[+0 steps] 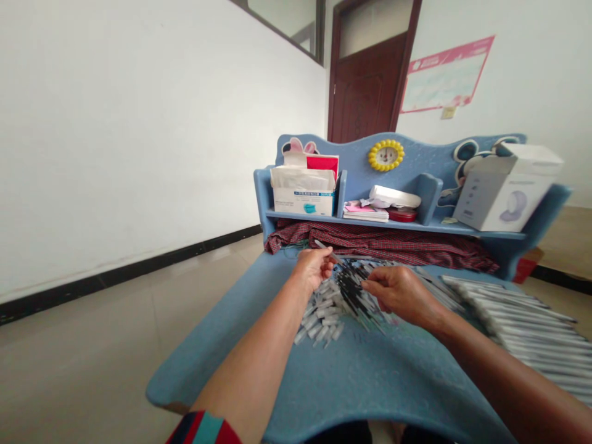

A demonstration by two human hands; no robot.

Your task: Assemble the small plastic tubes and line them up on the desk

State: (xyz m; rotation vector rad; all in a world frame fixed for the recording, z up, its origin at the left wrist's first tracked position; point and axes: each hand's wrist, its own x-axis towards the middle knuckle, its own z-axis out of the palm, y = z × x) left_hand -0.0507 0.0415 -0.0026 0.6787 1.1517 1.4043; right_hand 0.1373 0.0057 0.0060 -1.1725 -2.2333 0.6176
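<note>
My left hand (pixel 313 267) is closed on a thin grey pen barrel (pixel 327 249) that sticks up and to the right from its fingers. My right hand (pixel 398 292) is pinched over a pile of dark pen refills (pixel 352 287) at the middle of the blue desk (pixel 351 376); what its fingers hold is too small to name. A heap of short grey pen caps (pixel 321 317) lies just below and between both hands. Many grey pen barrels (pixel 518 320) lie side by side to the right of my right arm.
A red checked cloth (pixel 383 242) lies along the back of the desk under a blue shelf. On the shelf stand a mask box (pixel 303 191), papers (pixel 366 211), a yellow clock (pixel 386 154) and a white carton (pixel 506 188). A brown door (pixel 367 86) is behind.
</note>
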